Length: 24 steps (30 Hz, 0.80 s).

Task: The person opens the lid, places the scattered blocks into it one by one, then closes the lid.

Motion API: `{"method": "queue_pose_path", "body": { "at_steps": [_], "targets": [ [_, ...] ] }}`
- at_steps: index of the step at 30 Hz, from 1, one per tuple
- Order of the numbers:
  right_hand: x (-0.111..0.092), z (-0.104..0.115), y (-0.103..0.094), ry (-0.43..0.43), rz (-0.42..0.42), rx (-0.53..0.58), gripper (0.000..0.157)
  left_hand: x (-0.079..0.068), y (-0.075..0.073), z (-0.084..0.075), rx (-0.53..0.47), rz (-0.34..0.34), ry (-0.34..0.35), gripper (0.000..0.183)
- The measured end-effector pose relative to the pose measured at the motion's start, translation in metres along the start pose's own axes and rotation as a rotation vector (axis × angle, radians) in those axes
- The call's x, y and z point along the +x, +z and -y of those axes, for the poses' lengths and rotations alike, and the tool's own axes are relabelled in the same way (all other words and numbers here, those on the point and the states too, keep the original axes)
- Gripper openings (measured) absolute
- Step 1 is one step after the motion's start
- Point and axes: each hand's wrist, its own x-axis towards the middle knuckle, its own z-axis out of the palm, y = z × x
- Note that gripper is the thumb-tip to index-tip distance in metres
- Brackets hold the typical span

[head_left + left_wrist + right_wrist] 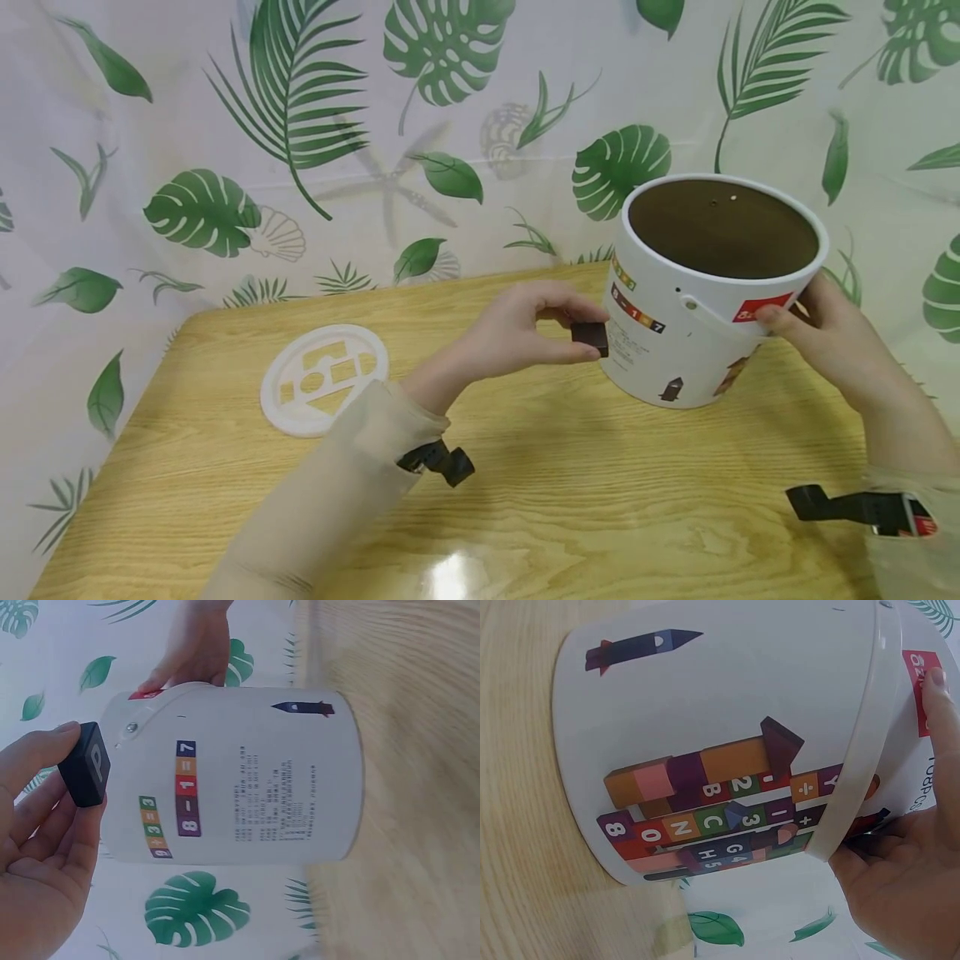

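Between thumb and fingers my left hand (525, 329) pinches a small dark block (590, 337). In the left wrist view that block (86, 765) shows a pale letter P on one face. It is held just left of a white bucket (667, 333), in front of its wall. My right hand (832, 342) grips the bucket near the rim on the right side, its thumb over a red label and its other fingers partly hidden behind. The bucket tilts slightly on the table, and its inside looks brown. Printed blocks and letters cover its wall (727, 682) in the right wrist view.
A white round board (273, 392) with cut-out shapes lies on the wooden table (525, 500) at the left. Behind the table hangs a leaf-patterned cloth (495, 200). A white handle strap (859, 742) runs across the bucket's side.
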Motion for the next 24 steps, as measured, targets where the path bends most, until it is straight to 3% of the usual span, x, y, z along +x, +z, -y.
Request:
{"method": "queue_pose_path", "body": {
  "at_steps": [10,16,24],
  "targets": [
    [-0.001,0.002,0.0,0.049,0.004,-0.018,0.07,0.044,-0.002,-0.024,0.006,-0.023,0.003,0.034],
    [-0.001,0.003,0.0,0.048,0.004,-0.018,0.07,0.07,0.003,-0.037,0.075,-0.078,-0.075,0.037],
    [-0.001,0.005,0.001,0.049,0.013,-0.004,0.071,0.097,0.016,-0.035,0.128,-0.09,-0.071,0.036]
  ]
}}
